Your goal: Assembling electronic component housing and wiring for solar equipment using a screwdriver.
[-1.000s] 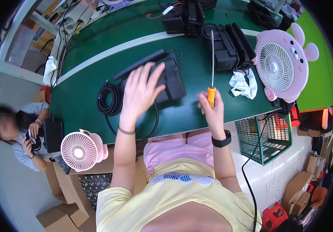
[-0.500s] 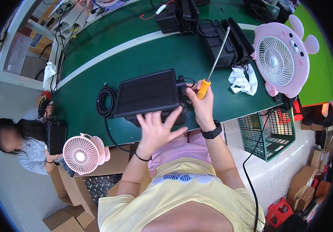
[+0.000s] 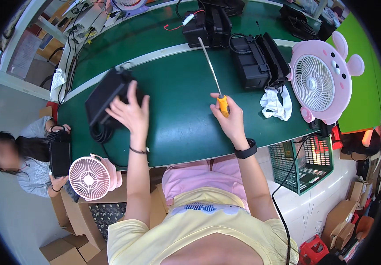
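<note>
My left hand (image 3: 133, 112) is against the near right side of a black flat-panelled box (image 3: 107, 97), its fingers spread. The box sits at the left of the green table, turned at a slant and blurred by motion. A coil of black cable (image 3: 102, 132) lies at its near end, partly hidden. My right hand (image 3: 231, 121) grips a screwdriver (image 3: 222, 105) by its yellow-orange handle, over the table's middle. The metal shaft points up and away, slightly left.
More black boxes (image 3: 250, 62) stand at the far right, near a crumpled white cloth (image 3: 276, 104) and a pink animal-shaped fan (image 3: 314, 79). A small pink fan (image 3: 89, 177) is at the left edge. Beyond it a person holds another black box (image 3: 61, 154). A green crate (image 3: 303, 170) stands below.
The black box has gone from the table's middle to the left, turning, with my left hand. My right hand has come away from it, and the screwdriver shaft now leans left instead of right.
</note>
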Demonstrator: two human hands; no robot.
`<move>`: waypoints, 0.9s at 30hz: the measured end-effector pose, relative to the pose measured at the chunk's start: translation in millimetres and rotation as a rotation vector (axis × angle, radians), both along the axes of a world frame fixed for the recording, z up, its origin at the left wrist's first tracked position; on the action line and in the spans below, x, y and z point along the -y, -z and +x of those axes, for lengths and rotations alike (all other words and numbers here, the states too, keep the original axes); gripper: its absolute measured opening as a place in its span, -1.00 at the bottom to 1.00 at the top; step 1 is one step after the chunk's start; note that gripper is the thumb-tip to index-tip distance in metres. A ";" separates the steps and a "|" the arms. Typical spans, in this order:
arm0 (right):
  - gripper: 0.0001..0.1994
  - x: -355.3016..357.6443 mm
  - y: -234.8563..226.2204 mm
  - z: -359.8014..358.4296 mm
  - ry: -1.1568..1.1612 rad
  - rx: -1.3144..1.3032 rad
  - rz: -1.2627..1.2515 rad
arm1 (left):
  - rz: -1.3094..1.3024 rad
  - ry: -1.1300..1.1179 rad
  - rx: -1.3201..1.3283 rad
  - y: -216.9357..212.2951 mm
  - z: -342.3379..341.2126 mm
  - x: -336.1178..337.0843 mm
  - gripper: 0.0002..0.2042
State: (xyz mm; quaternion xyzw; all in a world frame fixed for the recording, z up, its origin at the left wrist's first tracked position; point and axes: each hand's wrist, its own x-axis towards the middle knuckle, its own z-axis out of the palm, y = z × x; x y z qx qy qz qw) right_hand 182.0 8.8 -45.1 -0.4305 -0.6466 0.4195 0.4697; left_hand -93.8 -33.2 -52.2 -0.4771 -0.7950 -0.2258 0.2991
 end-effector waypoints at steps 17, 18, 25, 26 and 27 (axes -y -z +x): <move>-0.93 3.5 35.7 5.9 0.304 -0.001 -0.019 | -0.136 0.691 0.266 -27.9 68.3 -231.9 -0.14; -0.94 3.7 33.7 5.5 0.298 0.014 -0.040 | -0.108 0.740 0.267 -22.7 63.1 -240.3 -0.17; -0.96 2.3 34.9 9.2 0.306 -0.018 -0.035 | -0.079 0.733 0.275 -27.6 55.9 -217.1 -0.36; -0.96 0.8 33.3 7.6 0.293 0.003 -0.042 | -0.001 0.713 0.261 -23.2 55.2 -205.4 -0.36; -0.96 0.8 31.8 7.1 0.294 -0.002 -0.036 | 0.049 0.672 0.262 -18.2 55.8 -192.7 -0.37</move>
